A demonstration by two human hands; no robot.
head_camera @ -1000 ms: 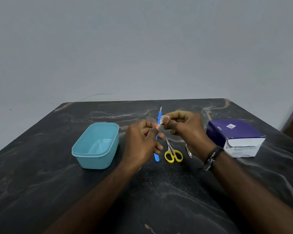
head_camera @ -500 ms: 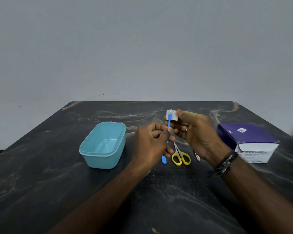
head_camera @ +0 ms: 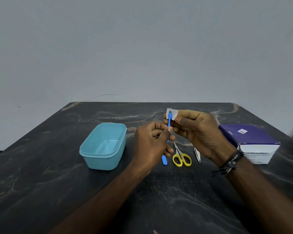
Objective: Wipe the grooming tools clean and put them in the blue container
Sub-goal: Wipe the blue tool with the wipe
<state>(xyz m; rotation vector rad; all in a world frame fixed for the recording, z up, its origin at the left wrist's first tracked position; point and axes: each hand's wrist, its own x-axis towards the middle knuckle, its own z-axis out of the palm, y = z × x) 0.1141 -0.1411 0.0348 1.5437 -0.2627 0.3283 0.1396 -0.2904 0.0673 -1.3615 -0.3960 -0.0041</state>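
Here the left hand (head_camera: 152,142) pinches the blue tool (head_camera: 169,122) mid-table (scissors (head_camera: 181,157) below), right hand (head_camera: 198,130) pinching a wipe (head_camera: 173,114).

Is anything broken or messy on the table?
Nothing stands out. The blue container sits upright and empty, and the yellow scissors and nail clipper lie neatly side by side. No spills or damage show.

Both forearms rise from the bottom edge of the frame and meet near its centre. The left hand (head_camera: 152,144), back toward the camera, pinches a thin blue tool (head_camera: 169,121) between thumb and curled fingers. The right hand (head_camera: 200,132), just right of centre, palm turned left, pinches a small white wipe (head_camera: 173,113) around the tool's upper tip. A dark beaded bracelet (head_camera: 229,163) circles the right wrist.
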